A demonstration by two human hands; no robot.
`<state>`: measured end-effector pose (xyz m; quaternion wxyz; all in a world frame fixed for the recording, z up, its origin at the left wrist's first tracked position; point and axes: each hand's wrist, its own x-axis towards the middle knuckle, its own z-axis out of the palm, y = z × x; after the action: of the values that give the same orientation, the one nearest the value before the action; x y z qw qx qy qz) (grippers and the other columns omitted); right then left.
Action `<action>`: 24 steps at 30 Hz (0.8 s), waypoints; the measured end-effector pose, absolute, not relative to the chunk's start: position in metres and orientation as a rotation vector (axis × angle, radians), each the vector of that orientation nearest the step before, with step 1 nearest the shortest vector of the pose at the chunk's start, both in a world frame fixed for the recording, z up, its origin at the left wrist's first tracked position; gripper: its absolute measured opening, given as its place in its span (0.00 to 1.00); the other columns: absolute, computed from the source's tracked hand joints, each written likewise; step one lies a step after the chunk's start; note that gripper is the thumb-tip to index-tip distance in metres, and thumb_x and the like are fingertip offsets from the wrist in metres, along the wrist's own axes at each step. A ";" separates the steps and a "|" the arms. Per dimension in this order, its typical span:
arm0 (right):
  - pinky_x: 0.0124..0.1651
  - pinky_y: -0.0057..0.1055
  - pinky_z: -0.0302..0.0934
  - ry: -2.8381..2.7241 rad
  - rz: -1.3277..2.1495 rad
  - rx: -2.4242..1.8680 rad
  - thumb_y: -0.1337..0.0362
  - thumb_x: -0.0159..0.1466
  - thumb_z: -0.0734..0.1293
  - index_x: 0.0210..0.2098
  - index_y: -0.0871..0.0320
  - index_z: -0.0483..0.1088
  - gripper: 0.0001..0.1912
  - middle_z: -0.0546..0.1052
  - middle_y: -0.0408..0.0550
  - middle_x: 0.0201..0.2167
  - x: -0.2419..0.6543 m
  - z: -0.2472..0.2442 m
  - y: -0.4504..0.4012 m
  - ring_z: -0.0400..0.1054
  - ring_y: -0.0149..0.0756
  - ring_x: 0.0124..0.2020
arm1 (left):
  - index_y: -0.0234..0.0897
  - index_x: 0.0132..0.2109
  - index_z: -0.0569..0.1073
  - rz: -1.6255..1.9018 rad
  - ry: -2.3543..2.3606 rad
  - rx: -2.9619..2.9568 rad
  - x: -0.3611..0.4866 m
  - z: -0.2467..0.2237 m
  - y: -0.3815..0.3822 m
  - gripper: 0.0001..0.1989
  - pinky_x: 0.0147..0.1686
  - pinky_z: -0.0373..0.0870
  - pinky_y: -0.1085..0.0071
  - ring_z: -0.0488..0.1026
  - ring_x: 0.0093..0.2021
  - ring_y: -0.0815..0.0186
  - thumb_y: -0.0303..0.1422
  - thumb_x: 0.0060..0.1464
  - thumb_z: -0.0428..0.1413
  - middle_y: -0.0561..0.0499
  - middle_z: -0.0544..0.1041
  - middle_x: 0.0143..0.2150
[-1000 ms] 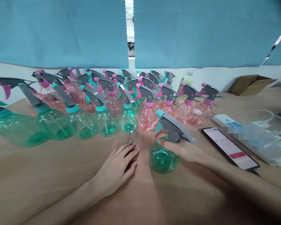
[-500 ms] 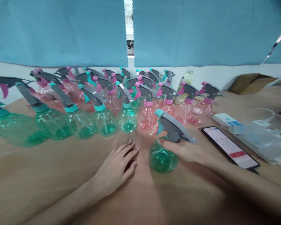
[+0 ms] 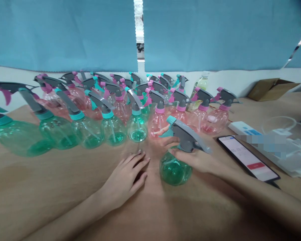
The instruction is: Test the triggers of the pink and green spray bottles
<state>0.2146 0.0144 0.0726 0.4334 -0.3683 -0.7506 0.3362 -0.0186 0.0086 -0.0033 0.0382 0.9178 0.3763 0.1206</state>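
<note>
The green trigger spray bottle (image 3: 175, 172) stands just right of the centre of the frame, on the counter (image 3: 140, 217). Its round, clear body looks like thin plastic, probably light, smooth enough to slip and likely to give a little under a squeeze; the narrower neck below the grey spray head (image 3: 188, 135) seems the surest hold. There the right hand (image 3: 194, 159) is wrapped, thumb across the near side, fingers reaching round to the teal trigger (image 3: 167, 131). The left hand (image 3: 125, 179), lower centre, lies palm down, fingers loosely spread, holding nothing.
</note>
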 end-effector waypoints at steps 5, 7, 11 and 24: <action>0.44 0.37 0.71 -1.874 0.841 -0.896 0.71 0.51 0.59 0.47 0.49 0.67 0.24 0.77 0.42 0.35 0.213 0.077 0.013 0.74 0.36 0.34 | 0.38 0.61 0.63 0.355 1.158 2.805 -0.019 -0.002 0.008 0.20 0.58 0.58 0.54 0.59 0.61 0.56 0.36 0.64 0.47 0.45 0.65 0.62; 0.45 0.38 0.71 -1.864 0.842 -0.893 0.72 0.51 0.60 0.49 0.49 0.66 0.26 0.77 0.43 0.38 0.214 0.075 0.013 0.74 0.36 0.35 | 0.38 0.61 0.63 0.344 1.160 2.808 -0.019 -0.001 0.008 0.20 0.58 0.58 0.54 0.59 0.62 0.56 0.36 0.64 0.47 0.45 0.64 0.62; 0.46 0.36 0.70 -1.825 0.870 -0.868 0.73 0.51 0.61 0.52 0.51 0.64 0.29 0.75 0.46 0.46 0.216 0.070 0.014 0.74 0.36 0.40 | 0.38 0.61 0.63 0.353 1.159 2.814 -0.019 -0.002 0.009 0.20 0.58 0.58 0.54 0.59 0.61 0.56 0.36 0.64 0.47 0.45 0.65 0.62; 0.43 0.39 0.71 -1.833 0.847 -0.834 0.72 0.54 0.60 0.52 0.49 0.64 0.26 0.77 0.45 0.42 0.214 0.066 0.018 0.74 0.38 0.40 | 0.38 0.61 0.64 0.349 1.146 2.826 -0.018 0.000 0.009 0.20 0.57 0.58 0.55 0.59 0.61 0.56 0.36 0.64 0.46 0.45 0.66 0.61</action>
<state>0.2144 0.0175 0.0657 0.4602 -0.3390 -0.7448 0.3443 -0.0176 0.0094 -0.0002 0.0362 0.9201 0.3731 0.1137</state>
